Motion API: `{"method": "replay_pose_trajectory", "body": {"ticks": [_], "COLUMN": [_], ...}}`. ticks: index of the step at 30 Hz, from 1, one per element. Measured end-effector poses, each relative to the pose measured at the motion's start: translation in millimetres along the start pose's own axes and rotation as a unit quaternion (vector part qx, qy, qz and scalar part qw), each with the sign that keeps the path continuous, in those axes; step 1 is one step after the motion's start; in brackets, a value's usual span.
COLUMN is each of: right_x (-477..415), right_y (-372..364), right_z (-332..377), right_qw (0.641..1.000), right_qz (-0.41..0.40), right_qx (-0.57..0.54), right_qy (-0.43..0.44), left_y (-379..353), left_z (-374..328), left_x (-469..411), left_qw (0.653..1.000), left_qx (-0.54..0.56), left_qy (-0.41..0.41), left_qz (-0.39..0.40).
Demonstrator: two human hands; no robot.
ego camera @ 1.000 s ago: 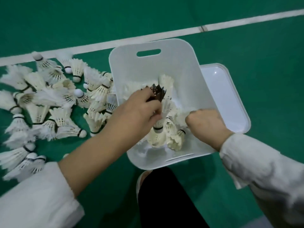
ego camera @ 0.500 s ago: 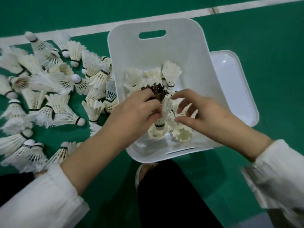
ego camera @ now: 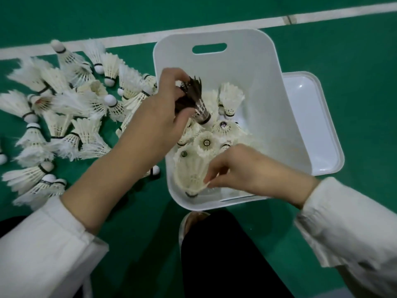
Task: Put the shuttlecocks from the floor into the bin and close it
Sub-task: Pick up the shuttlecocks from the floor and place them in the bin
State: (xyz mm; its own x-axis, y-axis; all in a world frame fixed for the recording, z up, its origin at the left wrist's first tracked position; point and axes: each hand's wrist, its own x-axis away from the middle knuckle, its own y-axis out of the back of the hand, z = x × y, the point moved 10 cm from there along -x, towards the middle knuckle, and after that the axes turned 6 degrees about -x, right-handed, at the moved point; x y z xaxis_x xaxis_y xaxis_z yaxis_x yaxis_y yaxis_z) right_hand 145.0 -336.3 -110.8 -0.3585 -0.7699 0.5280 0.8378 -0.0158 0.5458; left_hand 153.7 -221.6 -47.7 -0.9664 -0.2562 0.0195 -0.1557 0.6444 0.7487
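The left hand (ego camera: 165, 112) holds a dark-feathered shuttlecock (ego camera: 196, 97) in closed fingers above the open white plastic bin (ego camera: 277, 117), just over the white feather shuttlecocks (ego camera: 206, 143) already inside. The right hand (ego camera: 242, 168) pinches the feather skirt of one white shuttlecock (ego camera: 191, 177) near the bin's front wall. Further white shuttlecocks on the green floor (ego camera: 64, 104) lie left of the bin; the white lid (ego camera: 322, 125) rests beside the bin's right side.

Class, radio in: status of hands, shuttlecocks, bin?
Left hand gripping black shuttlecock over bin. Right hand pinching white shuttlecock inside. Floor pile remains. Lid off.
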Motion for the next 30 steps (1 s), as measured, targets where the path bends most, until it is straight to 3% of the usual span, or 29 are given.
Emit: {"method": "replay_pose_trajectory", "body": {"ticks": [5, 10, 15, 19, 22, 25, 27, 28, 30], "right_x": [-26.9, -41.8, -56.4, -58.9, -44.9, -12.6, 11.5, 17.6, 16.1], "right_y": [-32.7, -37.7, -48.3, -52.9, -28.4, 32.8, 66.1, 70.5, 60.2], "right_z": [-7.8, -9.3, -34.6, -37.7, -28.5, -24.3, -30.7, -34.9, -42.7], "right_qw": [0.988, 0.974, 0.954, 0.967, 0.98, 0.995, 0.963, 0.94, 0.925], "right_qz": [0.04, 0.045, 0.086, 0.099, 0.049, -0.087, -0.175, -0.185, -0.156], "right_qx": [0.146, 0.221, 0.284, 0.229, 0.19, 0.013, -0.191, -0.271, -0.322], "right_qy": [0.015, 0.03, -0.033, -0.052, -0.041, -0.054, -0.073, -0.09, -0.126], "left_y": [-0.9, 1.1, 0.0, -8.1, -11.9, -15.8, -25.1, -30.9, -43.3], "left_z": [-3.1, -6.1, -6.2, -1.8, 0.2, -3.7, -10.7, -16.3, -28.8], "left_x": [-1.7, 5.0, 9.1, 11.4, 13.2, 15.9, 19.0, 21.1, 26.1], "left_qw": [0.997, 0.99, 0.986, 0.988, 0.988, 0.984, 0.98, 0.978, 0.972], "left_qx": [-0.051, -0.083, -0.108, -0.101, -0.107, -0.117, -0.121, -0.119, -0.11], "left_qy": [-0.063, -0.105, -0.119, -0.114, -0.115, -0.135, -0.155, -0.166, -0.194], "left_qz": [-0.011, -0.049, -0.035, 0.003, 0.013, 0.019, 0.038, 0.05, 0.076]}}
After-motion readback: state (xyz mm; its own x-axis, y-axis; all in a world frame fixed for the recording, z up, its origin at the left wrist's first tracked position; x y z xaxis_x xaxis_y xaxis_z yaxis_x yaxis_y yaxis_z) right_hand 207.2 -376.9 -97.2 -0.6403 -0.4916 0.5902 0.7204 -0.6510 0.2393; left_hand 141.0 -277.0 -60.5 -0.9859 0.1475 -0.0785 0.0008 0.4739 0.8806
